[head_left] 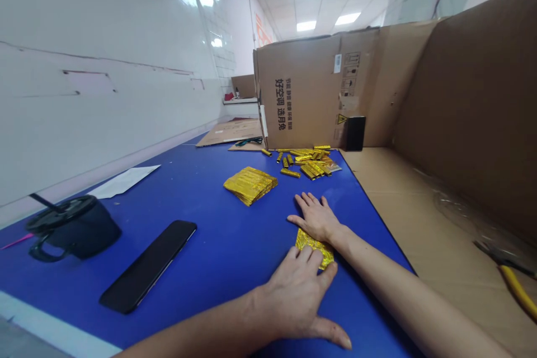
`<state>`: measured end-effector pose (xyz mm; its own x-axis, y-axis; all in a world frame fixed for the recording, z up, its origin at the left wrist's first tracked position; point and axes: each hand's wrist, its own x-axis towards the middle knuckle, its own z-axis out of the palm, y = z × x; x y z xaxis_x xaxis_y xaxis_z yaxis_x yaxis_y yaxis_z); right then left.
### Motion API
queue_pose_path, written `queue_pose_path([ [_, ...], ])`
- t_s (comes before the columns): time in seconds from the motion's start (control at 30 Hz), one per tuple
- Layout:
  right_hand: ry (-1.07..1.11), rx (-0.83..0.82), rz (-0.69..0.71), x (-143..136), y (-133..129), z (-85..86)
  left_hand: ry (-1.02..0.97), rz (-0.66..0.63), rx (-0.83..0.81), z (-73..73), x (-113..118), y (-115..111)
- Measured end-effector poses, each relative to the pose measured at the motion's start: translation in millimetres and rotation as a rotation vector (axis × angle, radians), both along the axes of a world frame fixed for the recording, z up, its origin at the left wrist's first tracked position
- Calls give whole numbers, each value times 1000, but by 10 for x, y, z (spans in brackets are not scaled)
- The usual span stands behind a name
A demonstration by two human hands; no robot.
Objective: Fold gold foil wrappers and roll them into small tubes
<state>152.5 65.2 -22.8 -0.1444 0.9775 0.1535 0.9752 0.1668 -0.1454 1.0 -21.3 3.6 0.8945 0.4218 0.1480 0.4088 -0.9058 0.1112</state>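
A gold foil sheet [326, 251] with a crinkled, shiny surface lies on the blue table, partly hidden under both hands. My left hand [296, 291] rests palm down at its near side, fingertips on the foil and thumb stretched out to the right. At the sheet's far edge my right hand [316, 219] lies flat, its fingers spread forward over the table. Neither hand is wrapped around anything. Further off to the left sits a stack of gold foil sheets [250, 183]. Several small gold rolled tubes [312, 168] are piled beyond the right hand.
A black phone [149, 265] and a dark lidded mug [75, 229] stand at left, near a white paper [126, 180]. Large cardboard boxes [310, 89] close off the back and right. Yellow-handled pliers [518, 291] lie on cardboard at right. A dark flat block [354, 133] leans against the box.
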Motion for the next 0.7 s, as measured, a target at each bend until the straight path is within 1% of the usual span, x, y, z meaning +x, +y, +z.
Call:
queue_pose_path([
  [0.17, 3, -11, 2, -12, -11, 2, 24, -3, -2, -27, -42, -41],
  [0.33, 12, 12, -6, 16, 9, 11, 30, 1, -53, -39, -60, -84],
  [0.43, 24, 33, -60, 66, 39, 57, 21, 10, -82, -30, -61, -105],
  [0.53, 40, 51, -102, 60, -14, 139, 17, 23, -101, -10, -64, -118],
  [0.6, 44, 55, -53, -1, -114, 183, 18, 20, -118, 5, -68, -122],
  [0.63, 42, 51, -2, -43, -174, 193, 19, 10, -126, 12, -70, -122],
  [0.7, 28, 1, 150, -123, -277, 185, 17, -13, -135, 21, -73, -119],
])
